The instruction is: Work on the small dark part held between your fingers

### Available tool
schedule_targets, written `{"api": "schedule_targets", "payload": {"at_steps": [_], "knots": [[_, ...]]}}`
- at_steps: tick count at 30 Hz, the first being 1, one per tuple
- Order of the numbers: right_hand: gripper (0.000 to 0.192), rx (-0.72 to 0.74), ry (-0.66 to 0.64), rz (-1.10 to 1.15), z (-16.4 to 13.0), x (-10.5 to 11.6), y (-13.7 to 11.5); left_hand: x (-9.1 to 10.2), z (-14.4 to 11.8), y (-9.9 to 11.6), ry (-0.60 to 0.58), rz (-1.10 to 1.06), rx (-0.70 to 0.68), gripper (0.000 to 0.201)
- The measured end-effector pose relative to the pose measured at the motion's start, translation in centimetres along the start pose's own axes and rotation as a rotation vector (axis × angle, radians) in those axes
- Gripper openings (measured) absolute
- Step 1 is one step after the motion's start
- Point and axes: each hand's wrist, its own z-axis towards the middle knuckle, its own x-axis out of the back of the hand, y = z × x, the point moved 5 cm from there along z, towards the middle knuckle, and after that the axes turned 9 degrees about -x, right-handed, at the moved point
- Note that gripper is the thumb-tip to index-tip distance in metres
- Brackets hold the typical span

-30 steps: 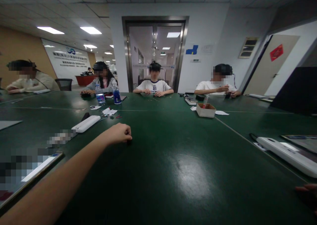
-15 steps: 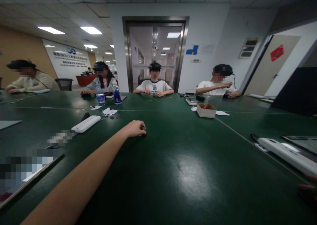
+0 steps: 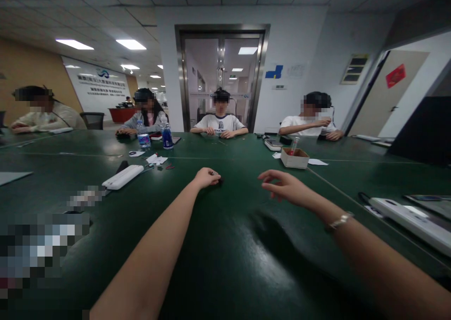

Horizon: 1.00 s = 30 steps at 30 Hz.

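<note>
My left hand (image 3: 207, 178) rests low over the green table (image 3: 225, 216), its fingers closed around a small dark thing (image 3: 220, 181) that is too small to name. To the right, my right hand (image 3: 282, 184) hovers above the tabletop with fingers apart and nothing in them. A bracelet (image 3: 340, 222) circles the right wrist. The two hands are apart from each other, and the right arm casts a shadow on the table below it.
A small open box (image 3: 295, 159) holding a clear tube stands beyond my right hand. White power strips lie left (image 3: 123, 177) and right (image 3: 408, 221). Two bottles (image 3: 167, 137) stand farther back near paper scraps (image 3: 157, 160). Several people wearing headsets sit across the table.
My right hand has come in from the right edge and is now raised over the table. My left hand has moved a little to the right, still closed.
</note>
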Motion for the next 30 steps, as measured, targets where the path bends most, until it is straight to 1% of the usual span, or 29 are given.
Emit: {"api": "schedule_targets", "payload": {"at_steps": [2,4,5,6,8,10,12,15,19,22,26,30], "knots": [[0.027,-0.068,-0.066,0.005,3.5,-3.9,1.0,-1.0,0.3,-0.8,0.128,-0.098,-0.029,0.004],[0.028,-0.163,-0.136,0.042,6.5,-7.1,2.6,-1.7,0.5,-1.4,0.242,-0.121,-0.104,0.009],[0.026,-0.249,-0.185,0.145,7.7,-8.4,3.6,-2.1,0.5,-1.7,0.258,-0.12,-0.145,0.012],[0.024,-0.292,-0.216,0.263,8.8,-9.5,4.2,-2.4,0.5,-1.9,0.248,-0.123,-0.179,0.014],[0.018,-0.31,-0.304,0.426,10.4,-11.3,5.0,-2.8,0.5,-2.2,0.199,-0.158,-0.212,0.014],[0.012,-0.285,-0.351,0.483,11.3,-12.3,5.2,-2.8,0.5,-2.2,0.18,-0.22,-0.216,0.013],[0.011,-0.263,-0.342,0.511,11.8,-12.5,5.4,-2.5,0.4,-2.0,0.185,-0.279,-0.209,0.013],[0.012,-0.226,-0.304,0.588,11.9,-12.1,5.7,-2.7,0.1,-1.6,0.133,-0.328,-0.197,0.013],[0.013,-0.184,-0.32,0.634,11.6,-11.6,5.9,-2.9,-0.2,-1.4,0.085,-0.332,-0.218,0.015],[0.016,-0.175,-0.326,0.626,11.6,-11.6,6.0,-2.8,-0.2,-1.5,0.092,-0.318,-0.234,0.014],[0.026,-0.143,-0.352,0.624,11.5,-11.7,6.0,-2.5,-0.1,-1.7,0.117,-0.295,-0.225,0.013],[0.033,-0.123,-0.369,0.619,11.4,-11.5,6.0,-2.5,-0.3,-1.5,0.121,-0.275,-0.219,0.015]]}}
